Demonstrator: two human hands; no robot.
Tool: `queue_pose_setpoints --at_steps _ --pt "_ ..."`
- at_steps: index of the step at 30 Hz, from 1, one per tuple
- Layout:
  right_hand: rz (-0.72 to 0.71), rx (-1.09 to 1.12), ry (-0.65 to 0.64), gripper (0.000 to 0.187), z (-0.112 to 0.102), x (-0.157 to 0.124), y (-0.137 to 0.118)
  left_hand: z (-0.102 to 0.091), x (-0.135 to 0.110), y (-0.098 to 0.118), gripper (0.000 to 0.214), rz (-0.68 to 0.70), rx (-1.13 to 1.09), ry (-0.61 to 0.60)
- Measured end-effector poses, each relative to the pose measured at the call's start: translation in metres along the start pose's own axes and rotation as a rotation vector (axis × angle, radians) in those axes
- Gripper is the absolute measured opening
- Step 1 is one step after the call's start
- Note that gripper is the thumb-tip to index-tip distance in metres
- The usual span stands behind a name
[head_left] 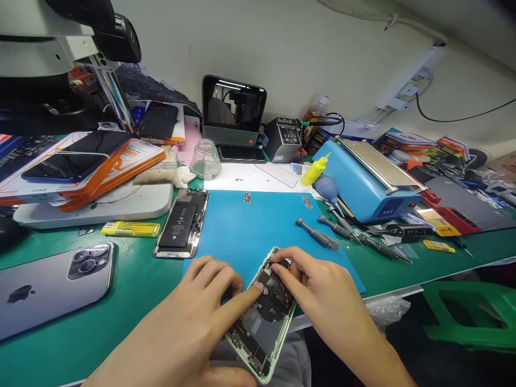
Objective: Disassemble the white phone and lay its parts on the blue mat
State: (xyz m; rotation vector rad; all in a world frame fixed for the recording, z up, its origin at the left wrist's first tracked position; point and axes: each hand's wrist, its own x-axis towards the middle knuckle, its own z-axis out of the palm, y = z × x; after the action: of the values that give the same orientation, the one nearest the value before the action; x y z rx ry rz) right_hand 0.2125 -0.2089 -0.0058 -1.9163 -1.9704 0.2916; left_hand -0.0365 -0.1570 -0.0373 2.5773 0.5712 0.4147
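Note:
An opened phone housing (264,317) with its insides showing lies tilted at the near edge of the blue mat (258,226), overhanging the bench. My left hand (201,312) rests on its left side, the index finger stretched out and pressing on the parts inside, the other fingers curled. My right hand (318,293) covers the upper right corner of the housing, its fingertips bent down and pressed onto the inner parts. I cannot make out anything small held between the fingers.
A second opened phone with a battery (181,223) lies left of the mat, a yellow lighter (130,229) and a grey phone face down (52,287) further left. Screwdrivers (318,234), a blue heating machine (368,180), a yellow bottle (315,170) and a glass jar (205,159) stand behind.

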Motion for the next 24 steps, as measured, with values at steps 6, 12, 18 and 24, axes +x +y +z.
queue_pose_setpoints --at_steps 6,12,18,24 --pt "0.07 -0.021 0.018 0.011 0.005 -0.006 -0.003 -0.001 0.004 0.003 0.079 0.032 0.042 -0.024" --pt "0.31 0.023 -0.069 0.017 0.004 -0.002 -0.013 0.002 0.002 -0.001 0.08 0.107 0.101 0.058" --pt "0.505 -0.069 -0.179 0.018 -0.001 0.007 -0.033 0.003 0.0 0.001 0.088 0.121 0.135 0.078" --pt "0.525 -0.135 -0.228 0.018 -0.006 0.016 -0.038 0.004 -0.001 0.001 0.088 0.112 0.1 0.059"
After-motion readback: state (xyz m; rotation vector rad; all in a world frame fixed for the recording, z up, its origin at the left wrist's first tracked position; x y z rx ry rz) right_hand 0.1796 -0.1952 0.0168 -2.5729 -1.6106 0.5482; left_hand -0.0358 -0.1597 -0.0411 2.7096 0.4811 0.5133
